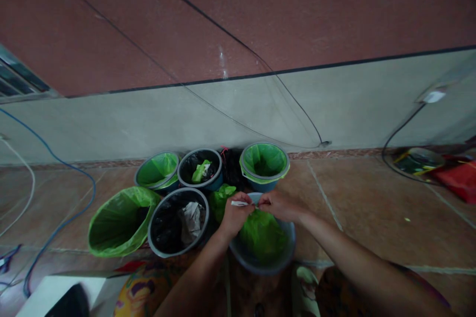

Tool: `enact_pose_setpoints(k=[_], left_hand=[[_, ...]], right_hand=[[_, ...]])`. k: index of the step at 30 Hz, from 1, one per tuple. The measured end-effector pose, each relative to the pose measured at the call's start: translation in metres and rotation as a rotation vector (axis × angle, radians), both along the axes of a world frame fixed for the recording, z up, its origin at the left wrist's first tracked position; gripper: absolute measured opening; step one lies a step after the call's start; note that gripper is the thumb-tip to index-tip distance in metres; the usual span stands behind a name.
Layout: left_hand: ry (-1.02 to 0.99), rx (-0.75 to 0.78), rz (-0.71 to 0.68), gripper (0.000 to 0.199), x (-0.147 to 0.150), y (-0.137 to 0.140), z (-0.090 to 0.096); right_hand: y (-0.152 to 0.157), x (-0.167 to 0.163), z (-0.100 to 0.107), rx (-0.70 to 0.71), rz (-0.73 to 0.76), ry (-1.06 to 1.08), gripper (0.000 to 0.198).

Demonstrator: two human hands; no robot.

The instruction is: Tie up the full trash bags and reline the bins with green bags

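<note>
A green plastic bag [264,237] sits bunched inside a grey bin [291,245] between my knees. Over the bin's far rim, my left hand [235,214] is closed in a pinch at the top of the bag. A small white strip [239,203] shows at its fingers; what it is I cannot tell. My right hand [282,205] pinches the same gathered top from the other side, so the fingertips nearly meet. Another green plastic bag [220,202] lies just left of my left hand, partly hidden by it.
Round bins stand around: a green-lined one [265,158] behind my hands, a black-lined one [178,223] holding crumpled paper, more at the back left. An opened green bag [119,223] stands at left. Cables [84,173] cross the floor. A red bag [459,181] lies far right.
</note>
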State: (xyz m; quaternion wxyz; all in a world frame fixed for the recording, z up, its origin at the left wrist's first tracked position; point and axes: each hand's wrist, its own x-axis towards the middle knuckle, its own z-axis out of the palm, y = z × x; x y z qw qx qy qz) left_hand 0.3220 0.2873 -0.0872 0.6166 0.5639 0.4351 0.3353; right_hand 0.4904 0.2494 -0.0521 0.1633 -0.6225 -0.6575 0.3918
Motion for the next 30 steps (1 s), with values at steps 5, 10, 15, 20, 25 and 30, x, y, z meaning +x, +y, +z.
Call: enact_pose_setpoints(k=[5,10,15,20,25,30], left_hand=[[0.015,0.146,-0.001,0.015,0.004,-0.004,0.003],[-0.031,0.139,0.027,0.012,0.009,-0.014,0.003],[0.002,0.095,0.135,0.006,0.009,-0.019,0.003],[-0.010,0.092,0.142,0.008,0.008,-0.018,-0.004],[0.021,0.026,0.073,0.012,0.009,-0.016,-0.009],[0.134,0.140,0.038,0.015,0.004,-0.014,-0.014]], right_hand=[[0.001,-0.003,-0.001,0.036,-0.049,0.031,0.025],[0.001,-0.011,-0.013,-0.038,-0.094,0.294,0.027],[-0.003,-0.010,-0.008,-0.270,-0.226,0.571,0.029],[-0.004,-0.007,-0.005,-0.281,-0.273,0.617,0.027],[-0.003,-0.010,-0.015,-0.181,-0.261,0.455,0.025],[-0.003,-0.011,-0.010,-0.010,-0.180,0.031,0.021]])
